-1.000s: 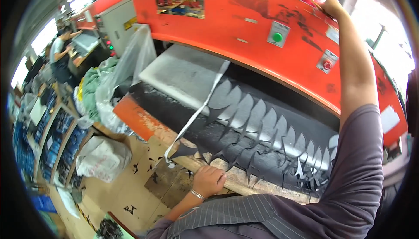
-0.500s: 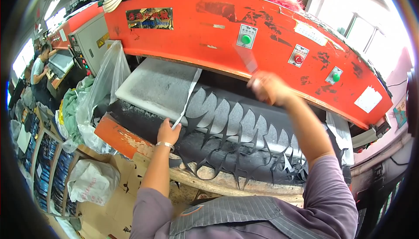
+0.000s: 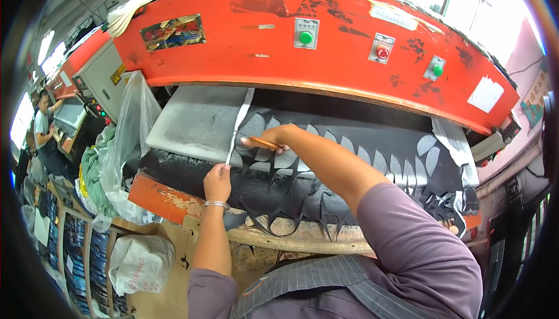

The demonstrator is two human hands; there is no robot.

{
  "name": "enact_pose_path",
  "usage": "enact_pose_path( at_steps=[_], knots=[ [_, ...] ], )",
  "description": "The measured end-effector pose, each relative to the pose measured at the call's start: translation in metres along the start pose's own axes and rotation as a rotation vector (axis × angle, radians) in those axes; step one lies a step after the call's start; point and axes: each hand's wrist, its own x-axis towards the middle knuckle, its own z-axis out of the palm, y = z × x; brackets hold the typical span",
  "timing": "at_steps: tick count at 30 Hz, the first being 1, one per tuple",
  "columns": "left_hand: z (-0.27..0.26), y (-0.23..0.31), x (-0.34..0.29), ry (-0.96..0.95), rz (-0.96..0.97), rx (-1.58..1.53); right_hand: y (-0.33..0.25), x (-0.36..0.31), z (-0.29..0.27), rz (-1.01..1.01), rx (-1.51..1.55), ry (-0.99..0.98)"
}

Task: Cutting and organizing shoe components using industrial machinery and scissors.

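Observation:
My left hand (image 3: 217, 182) pinches the near end of a narrow white strip (image 3: 241, 118), which runs away from me across a grey-white cutting pad (image 3: 195, 121). In my right hand (image 3: 284, 136) is a wooden-handled knife (image 3: 266, 143), pointing left at the strip; its blade is blurred. The right forearm crosses over a black sheet (image 3: 372, 118) on the pad's right part. Rows of leaf-shaped openings in the sheet show grey beneath. Near me, a cut-out black web of scrap (image 3: 291, 205) hangs over the front edge.
A red press beam (image 3: 244, 57) with green and red buttons spans the far side. Clear plastic (image 3: 137, 109) hangs at the left, by a white bag (image 3: 141, 263) and a rack of dark pieces (image 3: 75, 243). Another person (image 3: 43, 127) stands at a machine far left.
My right hand has swung with the knife from under the beam, leftward and nearer to me, to the white strip. My left hand still pinches the strip's near end. The view has shifted.

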Motion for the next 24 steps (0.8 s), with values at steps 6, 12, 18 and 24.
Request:
enact_pose_path(
  at_steps=[6,12,18,24],
  knots=[
    [-0.006,-0.01,0.009,0.082,-0.072,-0.16,0.028,-0.004,0.002,0.037,0.188,-0.01],
    [-0.017,-0.011,0.02,0.011,-0.314,-0.435,0.027,0.01,-0.008,-0.018,0.23,-0.051],
    [-0.025,0.0,0.006,-0.083,-0.218,-0.373,-0.008,0.013,-0.006,-0.058,0.124,0.128],
    [-0.032,-0.019,-0.006,-0.083,-0.003,0.004,0.034,-0.019,0.014,-0.129,-0.19,0.446]
  ],
)
